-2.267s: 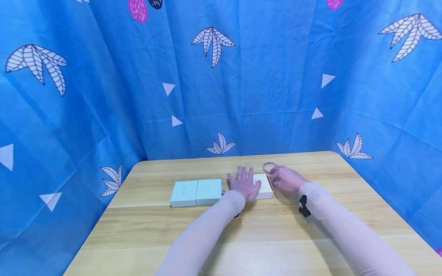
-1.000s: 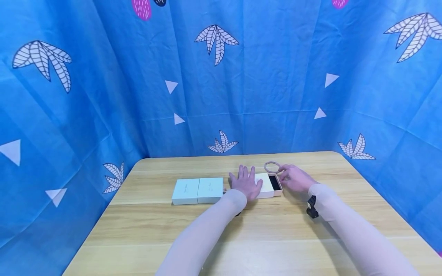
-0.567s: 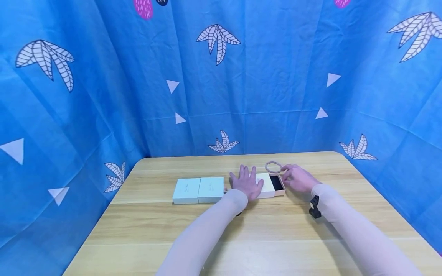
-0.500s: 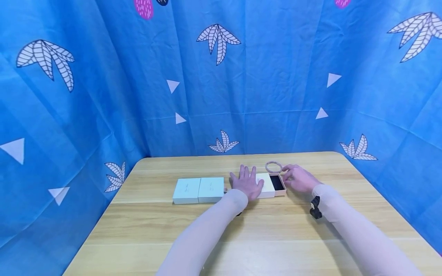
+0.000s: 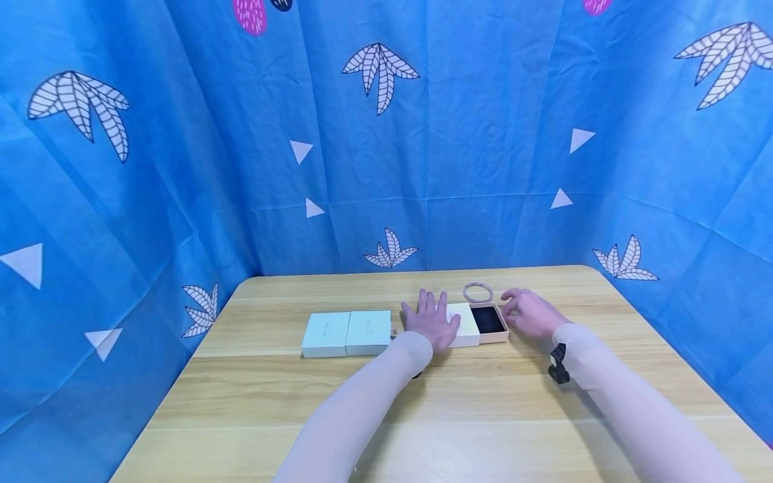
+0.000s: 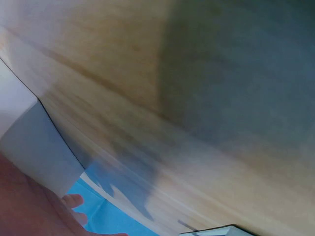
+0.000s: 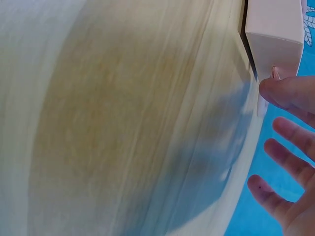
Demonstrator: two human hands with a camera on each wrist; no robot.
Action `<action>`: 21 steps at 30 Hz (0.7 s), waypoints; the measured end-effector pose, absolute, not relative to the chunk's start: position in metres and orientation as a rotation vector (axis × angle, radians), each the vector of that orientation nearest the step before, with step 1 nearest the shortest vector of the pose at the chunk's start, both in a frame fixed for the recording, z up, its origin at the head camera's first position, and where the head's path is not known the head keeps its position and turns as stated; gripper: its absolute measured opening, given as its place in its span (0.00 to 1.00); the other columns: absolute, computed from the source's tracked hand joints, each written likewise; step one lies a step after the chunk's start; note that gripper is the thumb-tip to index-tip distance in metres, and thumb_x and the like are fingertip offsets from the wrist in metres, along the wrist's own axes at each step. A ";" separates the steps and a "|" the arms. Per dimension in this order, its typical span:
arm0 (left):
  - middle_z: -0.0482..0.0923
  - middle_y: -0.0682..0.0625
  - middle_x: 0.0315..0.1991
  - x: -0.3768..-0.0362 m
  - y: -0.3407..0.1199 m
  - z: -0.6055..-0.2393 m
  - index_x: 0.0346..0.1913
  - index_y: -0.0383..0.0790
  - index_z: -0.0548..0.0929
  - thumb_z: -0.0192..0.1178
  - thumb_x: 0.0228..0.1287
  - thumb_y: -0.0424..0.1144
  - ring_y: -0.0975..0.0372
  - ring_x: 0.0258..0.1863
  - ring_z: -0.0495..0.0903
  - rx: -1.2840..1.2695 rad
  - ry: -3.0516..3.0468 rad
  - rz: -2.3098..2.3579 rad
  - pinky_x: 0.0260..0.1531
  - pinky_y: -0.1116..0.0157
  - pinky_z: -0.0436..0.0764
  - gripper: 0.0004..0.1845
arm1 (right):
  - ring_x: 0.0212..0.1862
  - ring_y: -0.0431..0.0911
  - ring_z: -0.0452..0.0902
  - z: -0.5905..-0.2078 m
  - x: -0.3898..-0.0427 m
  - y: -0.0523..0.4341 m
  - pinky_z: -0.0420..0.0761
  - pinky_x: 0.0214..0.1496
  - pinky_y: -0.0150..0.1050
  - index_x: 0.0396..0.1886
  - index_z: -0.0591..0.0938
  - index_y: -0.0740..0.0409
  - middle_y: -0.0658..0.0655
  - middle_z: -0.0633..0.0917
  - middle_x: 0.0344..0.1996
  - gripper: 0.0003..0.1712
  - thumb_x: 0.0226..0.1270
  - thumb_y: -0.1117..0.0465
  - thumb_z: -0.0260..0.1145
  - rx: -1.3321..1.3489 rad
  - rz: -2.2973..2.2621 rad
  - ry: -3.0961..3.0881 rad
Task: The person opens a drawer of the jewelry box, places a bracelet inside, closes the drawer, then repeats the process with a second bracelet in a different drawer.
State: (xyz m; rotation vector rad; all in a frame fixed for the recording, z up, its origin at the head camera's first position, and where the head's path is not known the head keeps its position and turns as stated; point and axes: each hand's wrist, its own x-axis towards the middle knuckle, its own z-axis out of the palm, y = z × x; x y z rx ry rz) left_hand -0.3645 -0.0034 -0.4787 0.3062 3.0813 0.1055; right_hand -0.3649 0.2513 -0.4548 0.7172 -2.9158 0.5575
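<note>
A white sliding drawer box (image 5: 464, 335) lies on the table, its inner drawer (image 5: 495, 337) drawn out to the right and showing a dark lining. My left hand (image 5: 430, 325) rests flat on the outer sleeve with fingers spread, covering its left part. At the drawer's right end, my right hand (image 5: 531, 313) pinches a small ribbon tab (image 7: 274, 73) between thumb and index finger, and its other fingers are held apart. Just behind the box lies a pale round bangle (image 5: 478, 284).
Two pale boxes with small lettering, a left one (image 5: 325, 332) and a right one (image 5: 368, 330), sit side by side left of my left hand. Something small shows between them and that hand. A patterned blue curtain (image 5: 459, 134) hangs around the wooden table (image 5: 459, 416).
My right hand has moved to the right, drawing the drawer out of its sleeve and uncovering the dark lining. The left hand has stayed on the sleeve, and the bangle lies in place.
</note>
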 end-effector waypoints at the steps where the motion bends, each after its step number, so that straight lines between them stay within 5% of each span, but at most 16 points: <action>1: 0.43 0.46 0.83 -0.364 -0.003 -0.479 0.82 0.57 0.42 0.25 0.74 0.69 0.53 0.82 0.35 0.306 3.079 0.106 0.72 0.33 0.47 0.40 | 0.64 0.69 0.72 -0.454 -0.365 0.252 0.68 0.68 0.65 0.37 0.91 0.56 0.69 0.79 0.61 0.08 0.61 0.67 0.67 0.721 0.554 -2.914; 21: 0.43 0.47 0.83 -0.363 -0.005 -0.477 0.82 0.57 0.42 0.24 0.74 0.69 0.53 0.82 0.35 0.314 3.075 0.108 0.73 0.33 0.47 0.40 | 0.61 0.67 0.74 -0.455 -0.364 0.258 0.71 0.66 0.62 0.36 0.91 0.57 0.67 0.82 0.57 0.07 0.63 0.66 0.67 0.693 0.521 -2.916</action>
